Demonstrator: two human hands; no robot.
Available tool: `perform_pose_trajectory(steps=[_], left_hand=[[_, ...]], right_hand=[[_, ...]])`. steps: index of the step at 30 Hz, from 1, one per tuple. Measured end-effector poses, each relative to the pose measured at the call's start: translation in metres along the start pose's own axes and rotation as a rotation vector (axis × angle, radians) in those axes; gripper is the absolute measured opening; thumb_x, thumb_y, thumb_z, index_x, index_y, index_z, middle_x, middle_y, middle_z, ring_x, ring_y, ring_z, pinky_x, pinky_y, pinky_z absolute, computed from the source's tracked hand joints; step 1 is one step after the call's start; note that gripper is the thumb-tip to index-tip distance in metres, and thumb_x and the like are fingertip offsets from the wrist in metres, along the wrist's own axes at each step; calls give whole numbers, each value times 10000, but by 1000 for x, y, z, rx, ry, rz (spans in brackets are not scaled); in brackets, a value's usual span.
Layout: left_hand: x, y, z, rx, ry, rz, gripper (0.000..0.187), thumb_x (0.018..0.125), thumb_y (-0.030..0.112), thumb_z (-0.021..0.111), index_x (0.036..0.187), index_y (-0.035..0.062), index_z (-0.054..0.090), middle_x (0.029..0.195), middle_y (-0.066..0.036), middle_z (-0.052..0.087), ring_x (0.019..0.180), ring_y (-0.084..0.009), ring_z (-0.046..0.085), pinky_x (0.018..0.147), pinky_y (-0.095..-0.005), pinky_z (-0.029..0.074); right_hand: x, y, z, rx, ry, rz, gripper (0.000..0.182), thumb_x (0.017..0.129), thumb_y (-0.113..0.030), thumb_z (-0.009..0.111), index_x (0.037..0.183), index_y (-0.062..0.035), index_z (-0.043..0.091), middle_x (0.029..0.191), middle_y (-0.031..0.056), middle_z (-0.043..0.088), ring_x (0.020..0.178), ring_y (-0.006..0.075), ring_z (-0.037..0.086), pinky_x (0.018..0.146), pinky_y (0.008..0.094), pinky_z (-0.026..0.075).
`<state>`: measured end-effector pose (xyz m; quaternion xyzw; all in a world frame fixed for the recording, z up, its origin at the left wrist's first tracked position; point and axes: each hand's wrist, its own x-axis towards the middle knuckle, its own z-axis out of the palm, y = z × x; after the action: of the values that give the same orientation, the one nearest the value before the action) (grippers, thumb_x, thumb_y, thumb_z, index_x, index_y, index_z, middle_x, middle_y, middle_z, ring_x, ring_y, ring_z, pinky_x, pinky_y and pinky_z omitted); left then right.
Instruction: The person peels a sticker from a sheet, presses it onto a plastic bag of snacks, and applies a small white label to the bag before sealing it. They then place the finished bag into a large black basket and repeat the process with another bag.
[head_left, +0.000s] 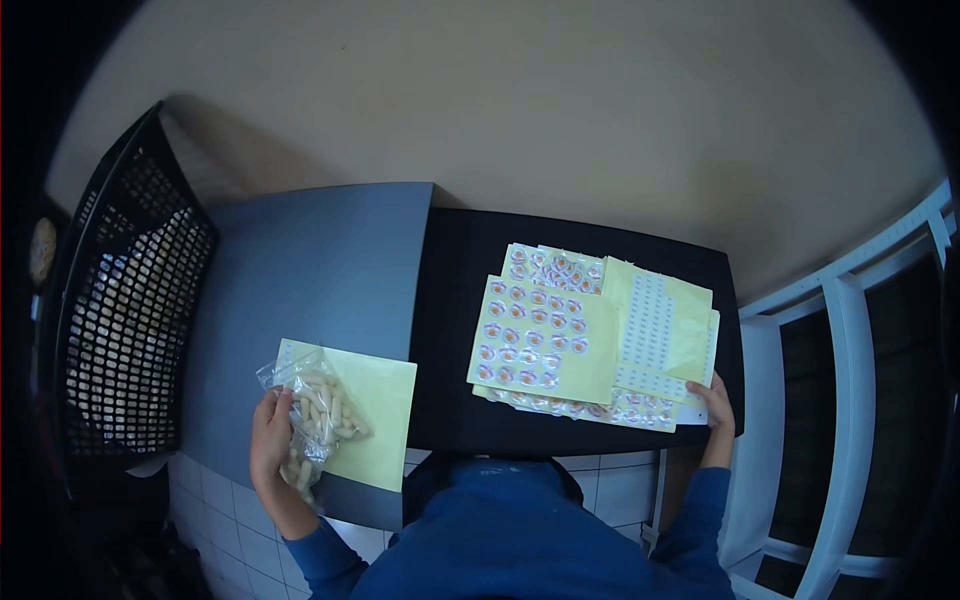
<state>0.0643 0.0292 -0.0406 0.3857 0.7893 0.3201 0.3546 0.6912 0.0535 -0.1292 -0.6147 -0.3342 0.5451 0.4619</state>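
Note:
My left hand [271, 442] is closed on the edge of a clear plastic bag [322, 412] filled with pale, finger-shaped pieces. The bag hangs over a yellow sheet [380, 420] lying on the grey table. On the black table, my right hand [713, 402] grips the lower right edge of a sticker sheet [662, 340] with small printed labels in rows. To its left lies a yellow sheet with round orange-and-white stickers [540, 330], overlapping more sheets of the same kind [555, 265]. My right fingertips rest on top, with the thumb partly hidden.
A black perforated basket [125, 330] with bagged contents stands on the left of the grey table [320, 250]. The black table [455, 300] adjoins it on the right. A white metal frame [845, 400] rises at the far right, and a wall [560, 110] runs behind.

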Motion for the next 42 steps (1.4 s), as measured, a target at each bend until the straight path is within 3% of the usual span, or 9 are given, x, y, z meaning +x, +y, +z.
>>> perform_pose_trajectory(steps=[13,15,17,21,25,28,37,39,42], left_hand=[[35,50,70,56,-363,243,282,879,258,410,888,8,539,756,-46,548,657,-117,477,603,-243,395],[43,55,79,50,-382,250,279,879,256,405,886,12,541,768,-50,554,681,-126,483,627,-247,397],[48,59,85,34,-397,251,277,879,253,400,884,16,543,780,-54,559,706,-136,490,650,-250,398],[57,46,77,-33,-437,200,308,885,280,389,887,19,552,776,-27,553,598,-98,450,570,-219,381],[61,47,65,-149,-477,69,315,886,298,394,930,24,544,774,-10,545,516,-53,383,486,-184,344],[59,49,53,-195,-434,39,300,882,285,403,948,27,541,770,-13,540,524,-52,390,470,-187,342],[77,11,-1,6,-203,34,299,851,276,463,952,1,522,658,-39,522,532,-94,451,483,-231,372],[73,14,9,305,125,223,351,832,276,498,1016,-21,469,709,-80,544,623,-145,522,558,-269,419],[46,45,6,434,291,92,384,817,263,525,1057,-22,433,758,-120,554,715,-179,551,619,-289,433]], right_hand=[[40,-24,-38,-418,144,-29,465,648,-7,646,1078,20,472,982,122,580,863,185,568,754,301,450],[43,-17,-24,-803,335,-131,477,651,-20,644,1088,26,457,989,134,557,902,201,548,782,313,434],[26,-41,46,-1095,629,-797,477,645,-35,649,1079,19,456,985,135,533,925,217,517,803,318,405],[-15,-43,228,-546,-30,-770,483,653,-130,702,1065,-5,483,1059,134,501,992,251,473,858,343,367],[-1,-20,338,-568,-391,-890,784,729,-254,645,1293,39,185,1184,203,429,1032,283,468,876,333,370],[10,-10,369,-341,-665,-368,780,725,-206,642,1295,42,170,962,146,560,880,229,562,837,324,413],[8,-107,269,-569,-595,-490,424,715,3,505,1130,-79,488,946,123,591,899,236,569,780,334,438],[11,-115,256,-810,-434,-651,398,674,-9,477,1061,-70,543,901,162,596,892,277,570,785,348,435],[15,-124,239,-934,-438,-566,411,635,-9,429,1021,-40,567,916,163,603,856,290,575,792,331,431]])
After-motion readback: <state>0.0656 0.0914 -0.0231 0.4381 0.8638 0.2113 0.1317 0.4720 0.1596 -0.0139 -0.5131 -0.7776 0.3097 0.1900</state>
